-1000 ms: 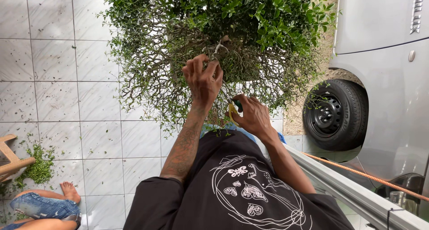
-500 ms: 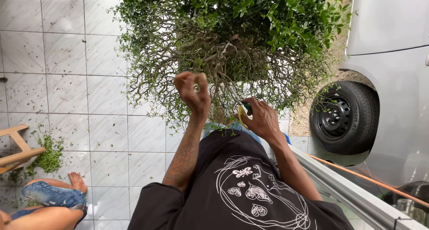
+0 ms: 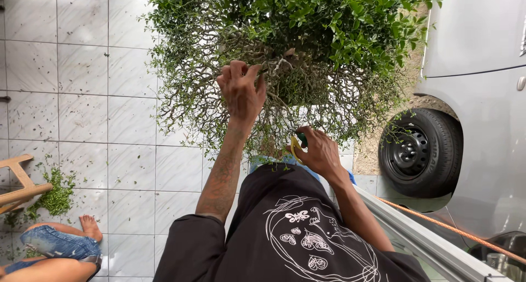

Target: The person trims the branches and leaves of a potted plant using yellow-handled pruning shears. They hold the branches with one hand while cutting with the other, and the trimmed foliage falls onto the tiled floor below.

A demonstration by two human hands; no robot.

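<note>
Under the bush point(image 3: 307, 35), left hand point(image 3: 241, 93) pinches twigs; right hand point(image 3: 320, 150) grips shears point(image 3: 296, 146).

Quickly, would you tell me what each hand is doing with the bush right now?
Left hand: fingers pinched on a twig of the bush.
Right hand: closed around yellow-and-green pruning shears.

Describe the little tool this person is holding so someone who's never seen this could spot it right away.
Start at the big leafy shrub over the tiled floor. Below its bare twigs, the right hand grips a small tool. Its yellow and green handle is the only bright, smooth thing among grey twigs.
</note>
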